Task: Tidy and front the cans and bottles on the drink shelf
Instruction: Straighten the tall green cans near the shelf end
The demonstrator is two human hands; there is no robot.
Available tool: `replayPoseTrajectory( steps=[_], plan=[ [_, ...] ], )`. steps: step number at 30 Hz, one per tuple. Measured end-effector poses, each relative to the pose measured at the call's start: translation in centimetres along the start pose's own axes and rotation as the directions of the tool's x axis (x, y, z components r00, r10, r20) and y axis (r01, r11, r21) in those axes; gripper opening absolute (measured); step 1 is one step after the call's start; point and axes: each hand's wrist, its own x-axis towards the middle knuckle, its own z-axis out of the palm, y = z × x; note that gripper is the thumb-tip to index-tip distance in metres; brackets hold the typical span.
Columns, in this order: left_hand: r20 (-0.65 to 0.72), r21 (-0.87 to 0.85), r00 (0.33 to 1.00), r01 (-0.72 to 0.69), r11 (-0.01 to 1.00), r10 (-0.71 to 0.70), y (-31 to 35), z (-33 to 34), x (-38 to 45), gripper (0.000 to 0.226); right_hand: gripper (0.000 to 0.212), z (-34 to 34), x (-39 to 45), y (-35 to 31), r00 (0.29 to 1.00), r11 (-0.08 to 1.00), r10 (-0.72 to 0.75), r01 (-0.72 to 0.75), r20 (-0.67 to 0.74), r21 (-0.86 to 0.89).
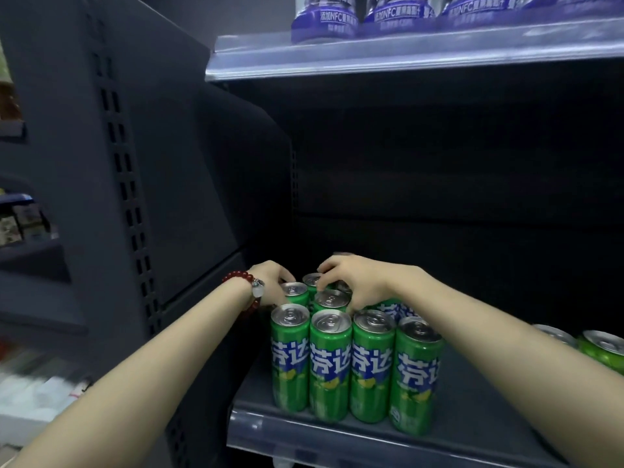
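Several slim green cans (pixel 330 366) with blue-and-white lettering stand upright in rows at the left end of a dark shelf (pixel 472 420). The front row faces outward near the shelf lip. My left hand (pixel 270 282), with a red bead bracelet on the wrist, grips the top of a second-row green can (pixel 294 289). My right hand (pixel 351 282) curls over the tops of the cans behind the front row, fingers around a middle green can (pixel 331 298). The cans under my palms are partly hidden.
More green cans (pixel 604 351) sit farther right on the same shelf. Purple bottles (pixel 326 20) stand on the shelf above. A dark perforated upright panel (pixel 125 184) borders the left side. The back of the shelf is dark.
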Motion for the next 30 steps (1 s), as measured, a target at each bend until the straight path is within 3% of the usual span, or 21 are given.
replayPoseTrajectory(
  steps=[4, 12, 17, 23, 26, 30],
  plan=[
    [0.064, -0.103, 0.998, -0.023, 0.994, 0.029, 0.3, -0.4, 0.5, 0.048, 0.056, 1.0, -0.4, 0.4, 0.996, 0.996, 0.061, -0.056, -0.067, 0.074],
    [-0.022, -0.142, 0.999, 0.023, 0.990, -0.027, -0.3, 0.5, 1.1, 0.051, 0.049, 2.0, -1.5, 1.0, 0.977, 0.960, 0.121, -0.070, -0.174, 0.273],
    [-0.079, -0.214, 0.994, 0.062, 0.975, -0.081, -0.3, 1.0, 0.9, 0.048, 0.044, 2.4, -2.2, 1.0, 0.963, 0.860, 0.218, -0.112, -0.159, 0.498],
    [-0.157, -0.196, 0.983, 0.067, 0.978, -0.098, 0.0, 1.8, 0.5, 0.049, 0.046, 3.3, -2.1, 0.3, 0.926, 0.833, 0.309, -0.155, -0.215, 0.530],
    [-0.155, -0.179, 0.983, 0.071, 0.981, -0.099, 0.0, 1.7, 0.4, 0.047, 0.041, 3.9, -2.0, 0.1, 0.905, 0.841, 0.333, -0.157, -0.266, 0.518],
    [-0.124, -0.158, 0.988, 0.070, 0.985, -0.090, 0.1, 1.4, 0.3, 0.048, 0.051, 3.9, -2.6, 0.1, 0.901, 0.842, 0.319, -0.127, -0.295, 0.524]
  ],
)
